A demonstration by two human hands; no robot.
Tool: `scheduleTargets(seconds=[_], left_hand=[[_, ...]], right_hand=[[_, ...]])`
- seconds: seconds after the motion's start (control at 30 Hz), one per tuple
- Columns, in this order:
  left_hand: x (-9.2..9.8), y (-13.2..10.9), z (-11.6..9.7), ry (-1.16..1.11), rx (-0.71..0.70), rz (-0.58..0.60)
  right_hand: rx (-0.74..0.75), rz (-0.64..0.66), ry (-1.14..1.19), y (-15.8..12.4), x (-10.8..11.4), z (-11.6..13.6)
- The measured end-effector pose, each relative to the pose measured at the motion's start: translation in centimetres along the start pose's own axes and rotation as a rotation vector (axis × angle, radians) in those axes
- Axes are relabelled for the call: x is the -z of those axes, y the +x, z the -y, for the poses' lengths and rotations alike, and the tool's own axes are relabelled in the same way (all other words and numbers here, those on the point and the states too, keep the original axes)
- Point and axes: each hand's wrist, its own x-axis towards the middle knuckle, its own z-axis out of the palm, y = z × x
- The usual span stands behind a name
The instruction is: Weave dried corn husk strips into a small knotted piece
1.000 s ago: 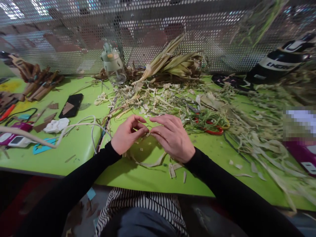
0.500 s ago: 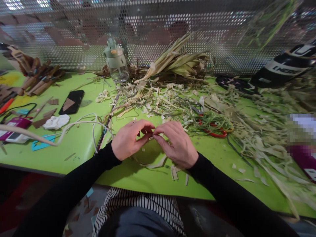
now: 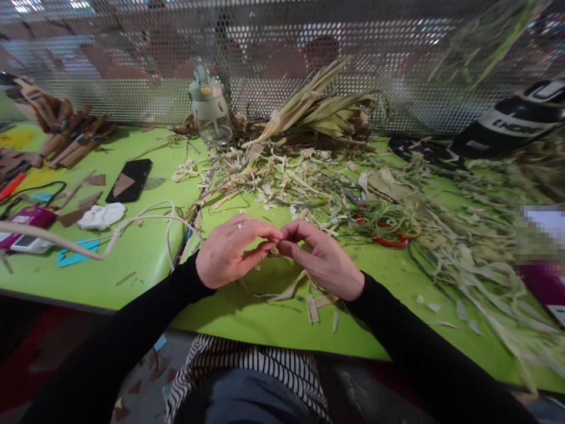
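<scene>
Over the green tabletop, my left hand (image 3: 236,250) and my right hand (image 3: 320,254) meet fingertip to fingertip. Both are closed in a pinch on a small pale leaf strip (image 3: 274,251), which the fingers mostly hide. Below them on the table lies a longer curled leaf strip (image 3: 289,291), with a short flat leaf piece (image 3: 312,310) near my right wrist. Beyond my right hand are red-handled scissors (image 3: 392,240), partly covered by a tangle of green shreds (image 3: 388,219).
Leaf scraps (image 3: 282,176) spread behind my hands, with a dry leaf bundle (image 3: 318,112) and a water bottle (image 3: 210,112) farther back. At left lie a phone (image 3: 132,179), a white cable (image 3: 145,219) and crumpled tissue (image 3: 101,216). A black bottle (image 3: 498,126) leans at right.
My fingertips have drawn closer together, covering the small pale loop that showed between them. My right hand has shifted slightly right and turned a little.
</scene>
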Motion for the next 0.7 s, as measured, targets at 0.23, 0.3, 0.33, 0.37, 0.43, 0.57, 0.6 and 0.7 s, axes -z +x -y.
scheduleTargets(seconds=[0.23,0.3,0.33,0.37,0.43,0.57,0.6,0.7], left_hand=[[-0.3,-0.2,0.1,-0.117,-0.03,-0.008],[-0.3,-0.2,0.0,-0.201,0.02,0.007],[-0.4,-0.2,-0.1,-0.255,0.042,0.007],[-0.4,-0.1,-0.1,-0.314,0.066,0.007],[-0.4,-0.1,-0.2,-0.43,0.126,0.022],[-0.6,-0.3,-0.5,-0.571,0.28,0.065],[-0.7,-0.3,-0.6,-0.591,0.32,0.063],[-1.2,-0.5,-0.9,-0.638,0.445,0.032]], right_hand=[[-0.055,0.081,0.255,-0.2,0.2,0.0],[-0.062,0.07,0.287,-0.2,0.2,0.0],[-0.062,0.062,0.3,-0.3,0.1,-0.1],[-0.062,0.055,0.313,-0.3,0.1,-0.1],[-0.054,0.042,0.323,-0.3,0.0,-0.2],[0.002,-0.047,0.149,-0.2,0.1,-0.1],[0.033,-0.074,0.064,-0.3,0.1,0.0],[0.147,-0.138,-0.201,-0.4,0.2,0.5]])
